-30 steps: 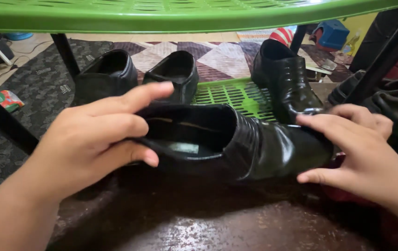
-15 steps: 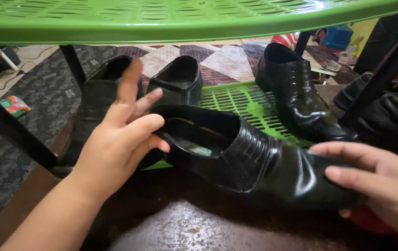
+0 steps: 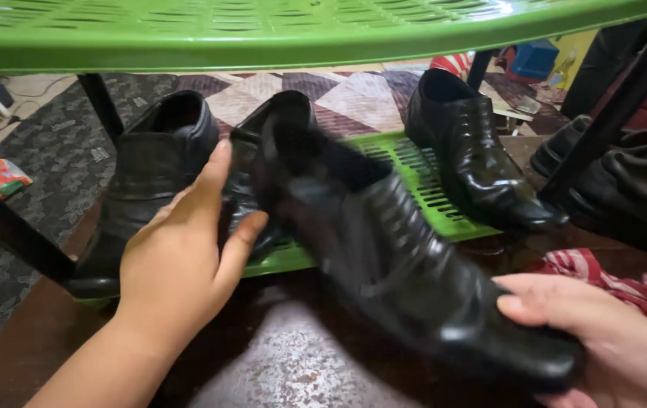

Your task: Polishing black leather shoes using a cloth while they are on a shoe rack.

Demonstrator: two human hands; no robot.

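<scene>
We hold black shoe (image 3: 384,257) across front edge of green rack shelf (image 3: 422,177), heel over shelf, toe out over dark floor. Right hand (image 3: 611,340) wraps toe, fingers closed round it. Left hand (image 3: 180,257) spread flat, fingers loose, resting against heel side and touching neighbour shoe (image 3: 263,151). Leather glossy: we judge it slippery, moderately heavy, stiff at toe and heel, softer at creased middle. Best hold likely toe cap plus heel counter. Striped cloth (image 3: 618,279) lies just beside right hand. Other shoes line shelf's back edge.
</scene>
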